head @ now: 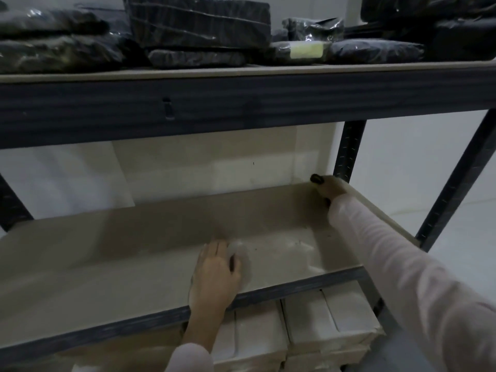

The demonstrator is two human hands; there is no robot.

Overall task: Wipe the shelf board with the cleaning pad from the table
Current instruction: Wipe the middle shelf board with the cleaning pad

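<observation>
The beige shelf board (pixel 134 253) spans the middle tier of a dark metal rack. My left hand (pixel 214 272) lies flat on the board near its front edge and presses a pale, blurred cleaning pad (pixel 241 253) that shows beside the fingers. My right hand (pixel 326 187) reaches to the far right back corner, where its fingers curl over the board's side edge. Both arms wear light pink sleeves.
The upper shelf (pixel 241 71) holds several dark plastic-wrapped packages (pixel 198 25). Pale boxes (pixel 316 320) are stacked under the board. Dark uprights (pixel 349 149) stand at the right, and the front rail (pixel 268 292) runs along the board's edge. A white wall is behind.
</observation>
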